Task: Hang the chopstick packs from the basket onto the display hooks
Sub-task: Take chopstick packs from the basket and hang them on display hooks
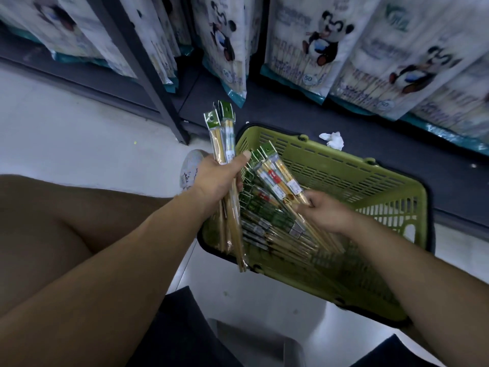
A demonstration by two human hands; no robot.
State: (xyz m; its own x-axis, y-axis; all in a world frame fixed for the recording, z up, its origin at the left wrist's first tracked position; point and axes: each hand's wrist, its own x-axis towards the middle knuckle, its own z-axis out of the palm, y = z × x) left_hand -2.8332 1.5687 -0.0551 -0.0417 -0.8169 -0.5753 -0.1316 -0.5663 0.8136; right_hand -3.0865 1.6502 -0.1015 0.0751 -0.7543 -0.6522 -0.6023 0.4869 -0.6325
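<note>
A green plastic basket (370,181) stands on the floor and holds several chopstick packs (254,223) with green header cards. My left hand (217,178) grips a bundle of chopstick packs (225,136) upright over the basket's left rim, headers pointing up. Inside the basket, my right hand (325,210) pinches the lower part of a few more packs (277,176), which slant up to the left. No display hooks are in view.
Large panda-printed bags (304,49) hang in rows along the dark shelving at the top. A dark shelf post (158,96) stands left of the basket. A crumpled white tissue (333,140) lies behind the basket. My shoe (189,168) sits by the left hand.
</note>
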